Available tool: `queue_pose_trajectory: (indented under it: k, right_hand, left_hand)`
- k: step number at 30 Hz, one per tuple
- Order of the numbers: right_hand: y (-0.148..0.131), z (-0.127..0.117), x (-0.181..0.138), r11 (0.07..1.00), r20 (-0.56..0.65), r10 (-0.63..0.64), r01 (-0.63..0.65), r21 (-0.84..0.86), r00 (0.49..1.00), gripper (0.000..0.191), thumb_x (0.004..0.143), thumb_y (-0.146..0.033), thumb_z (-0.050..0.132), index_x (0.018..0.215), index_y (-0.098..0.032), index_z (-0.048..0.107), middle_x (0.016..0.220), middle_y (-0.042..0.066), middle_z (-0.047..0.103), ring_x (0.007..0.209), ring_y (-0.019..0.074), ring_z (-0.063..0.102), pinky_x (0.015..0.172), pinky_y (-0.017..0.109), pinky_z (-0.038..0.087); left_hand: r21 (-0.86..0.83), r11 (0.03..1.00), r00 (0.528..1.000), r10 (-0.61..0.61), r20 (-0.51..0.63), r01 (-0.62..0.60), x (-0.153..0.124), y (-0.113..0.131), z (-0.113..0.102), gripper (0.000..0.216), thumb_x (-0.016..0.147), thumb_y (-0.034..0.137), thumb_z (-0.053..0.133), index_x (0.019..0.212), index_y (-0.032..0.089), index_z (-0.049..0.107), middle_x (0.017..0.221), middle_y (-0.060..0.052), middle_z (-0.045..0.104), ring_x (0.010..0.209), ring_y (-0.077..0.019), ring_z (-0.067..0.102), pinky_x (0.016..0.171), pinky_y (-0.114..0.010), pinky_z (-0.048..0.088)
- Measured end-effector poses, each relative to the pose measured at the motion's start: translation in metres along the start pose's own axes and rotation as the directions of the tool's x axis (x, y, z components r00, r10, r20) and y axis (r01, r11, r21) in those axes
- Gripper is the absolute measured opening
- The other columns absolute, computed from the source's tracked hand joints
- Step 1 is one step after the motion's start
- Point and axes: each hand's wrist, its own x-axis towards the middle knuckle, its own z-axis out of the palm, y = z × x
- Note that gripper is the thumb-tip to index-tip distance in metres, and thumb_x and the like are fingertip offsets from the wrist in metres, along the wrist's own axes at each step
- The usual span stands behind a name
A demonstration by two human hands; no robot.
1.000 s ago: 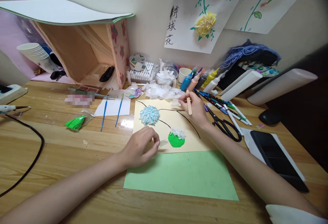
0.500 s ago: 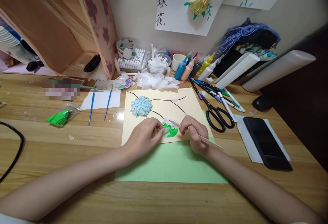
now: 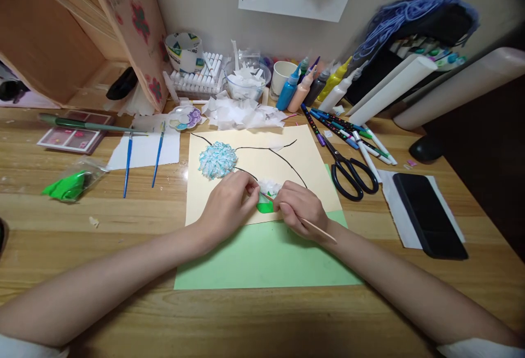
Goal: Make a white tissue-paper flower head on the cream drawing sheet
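On the cream sheet (image 3: 287, 142), drawn with dark branch lines, lies a bright green clay patch (image 3: 267, 207) with white paper bits (image 3: 268, 185) stuck along its upper part. My left hand (image 3: 230, 203) rests on the sheet, thumb and forefinger pinched on a small thin paper piece at the patch's left edge. My right hand (image 3: 301, 210) is closed around a thin wooden stick (image 3: 322, 230), its tip touching the patch between both hands. A fluffy blue-and-white paper flower (image 3: 217, 160) sits at the upper left of the sheet, beyond my left hand.
A green sheet (image 3: 262, 259) lies under the cream one. To the right are black scissors (image 3: 353, 180), pens (image 3: 348, 134) and a phone (image 3: 430, 213). Behind stand paint bottles (image 3: 289, 90) and torn white paper (image 3: 244, 111). Bagged green clay (image 3: 68, 185) and brushes (image 3: 157, 156) lie left.
The camera view has tilted down and shifted. My right hand has come closer to my left, and the stick's tip now reaches further left over the green patch. My left hand keeps its pinch.
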Motion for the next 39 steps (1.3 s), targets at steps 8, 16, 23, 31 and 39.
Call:
queue_pose_trajectory:
  k: [8,16,23,31,39]
  right_hand:
    - [-0.0002,0.0006,-0.0013,0.995,0.003,0.094,-0.094,-0.020,0.996,0.025,0.091,-0.014,0.033,0.071,-0.020,0.047,0.058,0.003,0.051,0.057,0.0164,0.043,0.054,0.030,0.035]
    - [-0.0022,0.0020,0.0009,0.947,0.009,0.319,-0.319,0.031,0.948,0.031,0.094,-0.019,0.030,0.067,-0.021,0.045,0.058,0.001,0.048,0.056,0.0149,0.048,0.055,0.029,0.038]
    - [-0.0028,0.0050,-0.0024,0.890,-0.056,0.444,-0.432,0.148,0.895,0.036,0.096,-0.027,0.029,0.066,-0.021,0.048,0.057,0.000,0.050,0.054,0.0137,0.051,0.056,0.028,0.041]
    - [-0.0038,0.0032,-0.0007,0.922,-0.057,0.384,-0.379,0.079,0.922,0.035,0.096,-0.025,0.029,0.066,-0.022,0.047,0.057,0.001,0.050,0.056,0.0149,0.051,0.057,0.029,0.040]
    - [-0.0047,0.0041,0.0015,0.926,-0.034,0.374,-0.372,0.063,0.927,0.035,0.095,-0.022,0.029,0.064,-0.021,0.045,0.055,0.000,0.047,0.053,0.0143,0.047,0.055,0.029,0.037]
  left_hand:
    - [-0.059,0.998,0.999,-0.034,0.005,0.034,0.0008,-0.0027,0.0016,0.010,0.089,0.024,0.047,0.087,0.016,0.054,0.077,-0.001,0.058,0.070,-0.0134,0.052,0.063,-0.026,0.038]
    - [-0.046,0.996,0.997,-0.070,0.016,0.071,-0.0011,-0.0021,0.0008,0.013,0.090,0.023,0.042,0.084,0.017,0.051,0.078,-0.001,0.058,0.071,-0.0142,0.053,0.064,-0.026,0.038]
    - [-0.050,0.995,0.996,-0.086,0.009,0.086,-0.0014,-0.0011,0.0000,0.013,0.090,0.022,0.041,0.082,0.018,0.049,0.075,-0.001,0.058,0.069,-0.0143,0.052,0.063,-0.026,0.038]
    - [-0.055,0.995,0.996,-0.089,0.009,0.089,-0.0009,-0.0006,-0.0010,0.013,0.090,0.022,0.040,0.081,0.018,0.049,0.075,0.000,0.057,0.068,-0.0138,0.051,0.062,-0.026,0.037]
    - [-0.057,0.994,0.995,-0.094,0.015,0.095,-0.0003,0.0007,-0.0020,0.015,0.090,0.024,0.039,0.079,0.019,0.048,0.074,-0.001,0.057,0.068,-0.0157,0.052,0.061,-0.028,0.038]
